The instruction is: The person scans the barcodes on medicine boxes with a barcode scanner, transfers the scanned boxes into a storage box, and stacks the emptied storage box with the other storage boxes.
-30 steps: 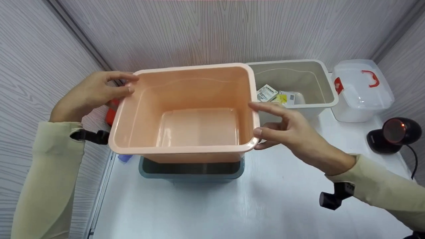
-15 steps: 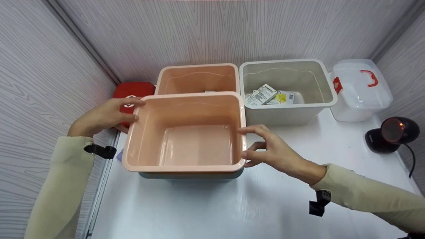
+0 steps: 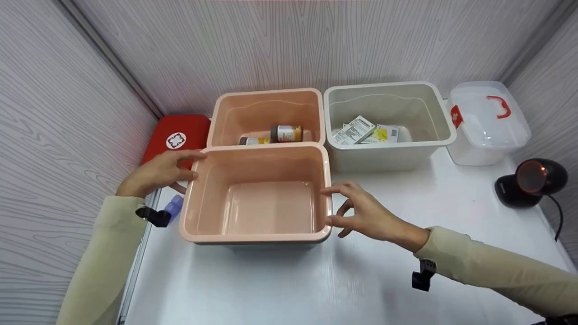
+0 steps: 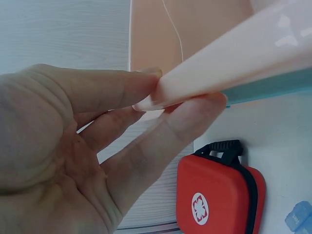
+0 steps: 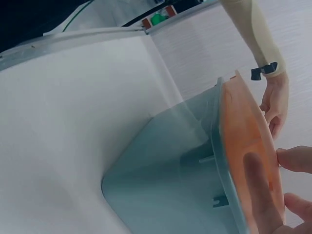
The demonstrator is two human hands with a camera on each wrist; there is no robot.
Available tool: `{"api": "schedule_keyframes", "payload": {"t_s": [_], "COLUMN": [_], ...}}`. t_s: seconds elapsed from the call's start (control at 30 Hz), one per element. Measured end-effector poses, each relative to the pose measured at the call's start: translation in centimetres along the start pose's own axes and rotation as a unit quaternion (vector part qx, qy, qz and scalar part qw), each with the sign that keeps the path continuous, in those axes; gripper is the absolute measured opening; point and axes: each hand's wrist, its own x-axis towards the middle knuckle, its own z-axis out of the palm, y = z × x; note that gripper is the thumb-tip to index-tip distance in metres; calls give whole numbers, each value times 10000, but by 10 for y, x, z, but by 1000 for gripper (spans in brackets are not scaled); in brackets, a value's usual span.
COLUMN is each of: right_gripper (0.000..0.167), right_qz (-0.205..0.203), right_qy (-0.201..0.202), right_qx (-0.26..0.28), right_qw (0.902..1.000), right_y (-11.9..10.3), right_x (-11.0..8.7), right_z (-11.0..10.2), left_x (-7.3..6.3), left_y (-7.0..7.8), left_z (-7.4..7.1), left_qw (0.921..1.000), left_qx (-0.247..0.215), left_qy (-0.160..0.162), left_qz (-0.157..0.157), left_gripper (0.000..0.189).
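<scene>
An empty peach plastic bin point(image 3: 271, 210) sits nested in a blue-grey bin point(image 5: 165, 165) on the white table. In the right wrist view its rim stands slightly above the lower bin's rim. My left hand point(image 3: 158, 175) pinches the peach rim at its far left corner, thumb on one side and fingers on the other, as the left wrist view shows. On the right side, my right hand point(image 3: 363, 213) holds the opposite rim between thumb and fingers. Most of the blue-grey bin is hidden from above.
Behind stands another peach bin point(image 3: 216, 115) holding labelled bottles point(image 3: 287, 133). Right of it, a grey bin point(image 3: 384, 158) contains medicine boxes point(image 3: 355, 131). A red first-aid case point(image 3: 176, 128), purple pieces point(image 3: 174, 206), a clear lidded box point(image 3: 490, 122) and a black scanner point(image 3: 533, 180) surround them.
Both hands have brought the peach bin down and toward me into the blue-grey bin. The rear peach bin with its bottles and the red case have come into view.
</scene>
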Motion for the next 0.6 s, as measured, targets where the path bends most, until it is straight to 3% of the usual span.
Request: {"api": "schedule_keyframes", "payload": {"t_s": [0.27, 0.43, 0.53, 0.6], "right_gripper": [64, 64, 58, 54], "right_qz": [-128, -171, -268, -373], "right_qy": [96, 58, 108, 272], "right_qx": [-439, -505, -656, -882], "right_qw": [9989, 9986, 9974, 9950], "right_y": [13, 15, 17, 20], "right_x": [3, 6, 9, 14], "right_z": [1, -2, -9, -21], "left_x": [5, 6, 9, 13], "left_y": [0, 3, 10, 17], "left_z": [8, 9, 10, 13], "left_qw": [9997, 9985, 9960, 9914], "left_qx": [59, 336, 705, 996], "left_qy": [128, 220, 473, 844], "left_qz": [-222, -360, -268, -109], "left_gripper": [67, 70, 60, 50]}}
